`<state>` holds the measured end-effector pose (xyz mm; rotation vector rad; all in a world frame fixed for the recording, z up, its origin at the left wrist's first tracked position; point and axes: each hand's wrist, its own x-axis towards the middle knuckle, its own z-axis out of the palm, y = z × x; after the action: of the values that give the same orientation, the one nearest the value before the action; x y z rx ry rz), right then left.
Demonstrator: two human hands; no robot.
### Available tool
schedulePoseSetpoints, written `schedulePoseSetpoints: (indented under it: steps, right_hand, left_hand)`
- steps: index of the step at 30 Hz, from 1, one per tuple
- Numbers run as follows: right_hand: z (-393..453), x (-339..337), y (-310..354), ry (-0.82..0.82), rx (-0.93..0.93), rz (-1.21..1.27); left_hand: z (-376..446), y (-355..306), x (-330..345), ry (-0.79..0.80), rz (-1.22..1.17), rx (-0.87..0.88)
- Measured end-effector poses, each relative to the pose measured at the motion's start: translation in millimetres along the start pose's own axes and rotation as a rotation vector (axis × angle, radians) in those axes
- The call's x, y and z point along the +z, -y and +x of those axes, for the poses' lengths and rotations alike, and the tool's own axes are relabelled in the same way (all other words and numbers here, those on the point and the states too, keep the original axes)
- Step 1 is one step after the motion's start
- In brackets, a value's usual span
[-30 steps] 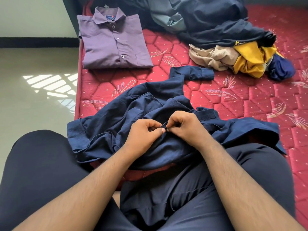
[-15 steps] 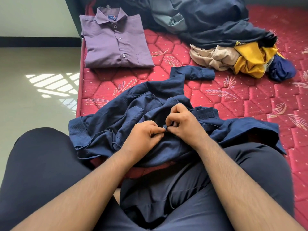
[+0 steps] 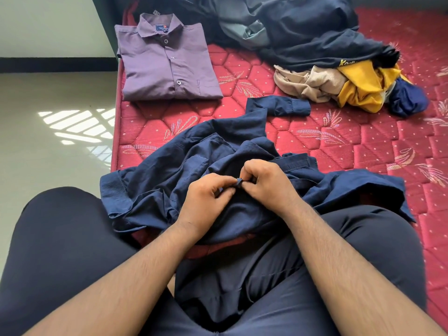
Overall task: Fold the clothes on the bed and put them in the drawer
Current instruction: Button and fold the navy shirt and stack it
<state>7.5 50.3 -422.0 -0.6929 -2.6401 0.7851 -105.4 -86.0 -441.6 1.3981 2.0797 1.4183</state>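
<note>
Am watching both hands pinching navy shirt point(image 3: 169, 180) placket: left hand point(image 3: 206, 202), right hand point(image 3: 266, 183) meeting mid-shirt, likely buttoning so folds hold. Shirt lying on bed point(image 3: 363, 154) edge, purple shirt point(image 3: 164, 61) folded beyond.

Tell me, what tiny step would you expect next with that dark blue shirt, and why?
Probably finishing the fastening at the front edge. The left hand and right hand both pinch one small fold of the crumpled navy blue cotton shirt, fingertips meeting, as if working a button. It lies unfolded on the red quilted mattress, while the folded purple button-up shirt already lies buttoned.
</note>
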Motion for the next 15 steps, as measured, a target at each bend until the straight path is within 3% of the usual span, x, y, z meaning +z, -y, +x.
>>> schedulePoseSetpoints:
  steps: [2, 6, 10, 15]
  right_hand:
    - [0.3, 1.2, 0.1, 0.003, 0.013, -0.003]
    - [-0.2, 2.2, 2.6, 0.015, -0.022, -0.041]
    - [-1.1, 2.5, 4.5, 0.009, -0.005, -0.046]
    - [-2.3, 3.6, 2.5, -0.032, 0.167, 0.102]
  left_hand:
    - [1.1, 0.1, -0.4, 0.019, -0.055, -0.143]
    - [3.5, 1.2, -0.7, 0.069, -0.056, -0.147]
    - [1.5, 4.8, 1.6, 0.045, 0.044, 0.043]
    - [-2.0, 6.1, 3.9, 0.043, 0.159, 0.199]
